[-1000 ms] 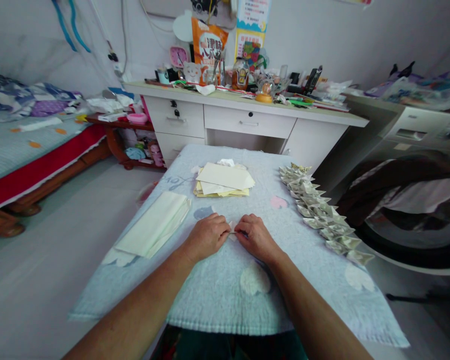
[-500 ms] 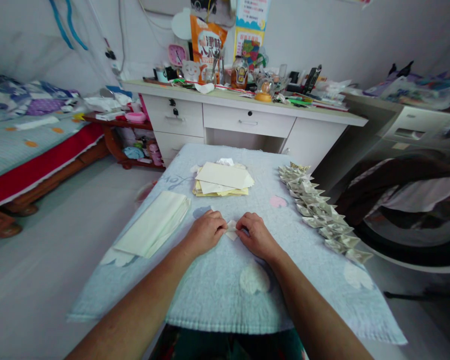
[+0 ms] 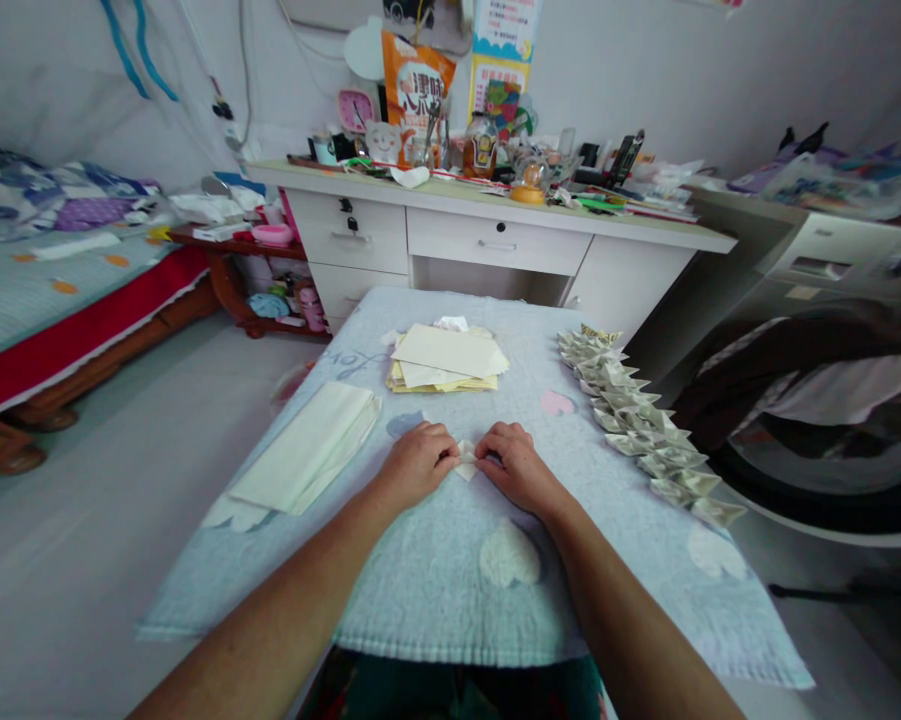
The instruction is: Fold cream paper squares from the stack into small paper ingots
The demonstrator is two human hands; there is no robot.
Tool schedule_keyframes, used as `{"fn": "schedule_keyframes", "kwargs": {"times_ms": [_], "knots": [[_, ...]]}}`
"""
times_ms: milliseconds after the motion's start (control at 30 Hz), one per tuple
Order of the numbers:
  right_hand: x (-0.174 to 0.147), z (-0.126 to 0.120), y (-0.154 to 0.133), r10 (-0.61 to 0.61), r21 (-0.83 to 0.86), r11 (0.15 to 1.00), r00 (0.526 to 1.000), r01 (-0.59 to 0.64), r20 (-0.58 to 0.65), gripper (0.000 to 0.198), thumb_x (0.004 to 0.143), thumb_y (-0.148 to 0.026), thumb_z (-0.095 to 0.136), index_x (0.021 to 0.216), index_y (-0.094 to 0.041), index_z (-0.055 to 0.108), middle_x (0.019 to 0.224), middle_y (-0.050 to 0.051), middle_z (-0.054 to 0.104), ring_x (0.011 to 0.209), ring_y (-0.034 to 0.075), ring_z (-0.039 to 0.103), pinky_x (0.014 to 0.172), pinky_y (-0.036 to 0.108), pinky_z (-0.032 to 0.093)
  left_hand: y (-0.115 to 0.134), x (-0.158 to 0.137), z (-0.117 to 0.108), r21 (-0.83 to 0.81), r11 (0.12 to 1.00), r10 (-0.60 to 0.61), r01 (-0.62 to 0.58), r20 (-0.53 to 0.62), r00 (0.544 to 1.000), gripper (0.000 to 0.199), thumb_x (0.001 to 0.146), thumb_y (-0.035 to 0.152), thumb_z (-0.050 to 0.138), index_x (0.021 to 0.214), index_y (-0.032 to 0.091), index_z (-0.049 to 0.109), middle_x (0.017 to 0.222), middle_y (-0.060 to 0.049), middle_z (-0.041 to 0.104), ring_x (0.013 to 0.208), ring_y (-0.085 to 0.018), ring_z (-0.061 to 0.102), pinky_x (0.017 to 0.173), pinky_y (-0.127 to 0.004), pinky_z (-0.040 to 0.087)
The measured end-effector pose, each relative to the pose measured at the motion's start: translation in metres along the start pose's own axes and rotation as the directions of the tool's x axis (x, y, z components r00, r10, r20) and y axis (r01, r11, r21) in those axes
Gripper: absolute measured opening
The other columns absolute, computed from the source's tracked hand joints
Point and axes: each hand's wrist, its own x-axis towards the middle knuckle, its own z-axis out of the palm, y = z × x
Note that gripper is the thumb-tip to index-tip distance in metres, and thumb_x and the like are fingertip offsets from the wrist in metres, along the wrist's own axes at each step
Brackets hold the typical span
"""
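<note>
A small folded piece of pale paper (image 3: 466, 462) lies at the middle of the cloth-covered table (image 3: 435, 580). My left hand (image 3: 422, 462) pinches its left side, fingers curled. On the opposite side, my right hand (image 3: 515, 465) grips the paper with thumb and fingers closed. Part of the paper is hidden under my fingertips. Beyond my hands sits a stack of cream and yellow paper sheets (image 3: 446, 352). Left of my left hand lies a long folded bundle of pale paper (image 3: 307, 448). Rows of folded paper pieces with pointed tips (image 3: 637, 415) stand along the table's right side.
A white desk (image 3: 499, 240) crowded with jars, a pink clock (image 3: 355, 109) and an orange bag (image 3: 414, 95) stands behind the table. To the right is a washing machine (image 3: 832, 260) with clothes at its door. A bed (image 3: 67, 300) is at the left.
Both hands have shifted very slightly to the right, still holding the small paper. Nothing else has visibly moved.
</note>
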Motion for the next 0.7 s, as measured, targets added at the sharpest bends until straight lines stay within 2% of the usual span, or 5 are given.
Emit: {"fn": "schedule_keyframes", "kwargs": {"times_ms": [233, 533, 700], "knots": [[-0.0004, -0.0012, 0.0052, 0.020, 0.015, 1.000, 1.000, -0.020, -0.016, 0.007, 0.081, -0.013, 0.063, 0.080, -0.020, 0.066, 0.086, 0.003, 0.057, 0.087, 0.018, 0.046, 0.080, 0.031, 0.032, 0.0016, 0.0014, -0.0021, -0.006, 1.000, -0.015, 0.015, 0.007, 1.000, 0.013, 0.081, 0.018, 0.058, 0.069, 0.017, 0.062, 0.074, -0.002, 0.060, 0.079, -0.017, 0.055, 0.074, -0.028, 0.042], [0.0011, 0.0005, 0.0010, 0.058, -0.020, 0.998, 0.998, -0.058, -0.009, 0.009, 0.084, -0.015, 0.059, 0.080, -0.020, 0.066, 0.087, 0.004, 0.057, 0.087, 0.019, 0.045, 0.079, 0.032, 0.030, -0.0032, -0.0004, -0.0012, 0.008, 1.000, -0.028, 0.029, -0.021, 0.999, 0.014, 0.081, 0.024, 0.061, 0.068, 0.017, 0.060, 0.072, -0.001, 0.058, 0.077, -0.016, 0.055, 0.073, -0.028, 0.041], [0.0016, 0.0015, -0.0016, 0.069, -0.009, 0.998, 0.997, -0.069, -0.020, 0.002, 0.082, -0.019, 0.063, 0.081, -0.019, 0.064, 0.089, 0.004, 0.056, 0.090, 0.019, 0.045, 0.079, 0.032, 0.029, -0.0030, 0.0011, -0.0028, 0.004, 0.999, -0.053, 0.053, 0.007, 0.999, 0.016, 0.080, 0.024, 0.062, 0.066, 0.017, 0.061, 0.071, -0.001, 0.059, 0.077, -0.016, 0.055, 0.073, -0.028, 0.040]]}}
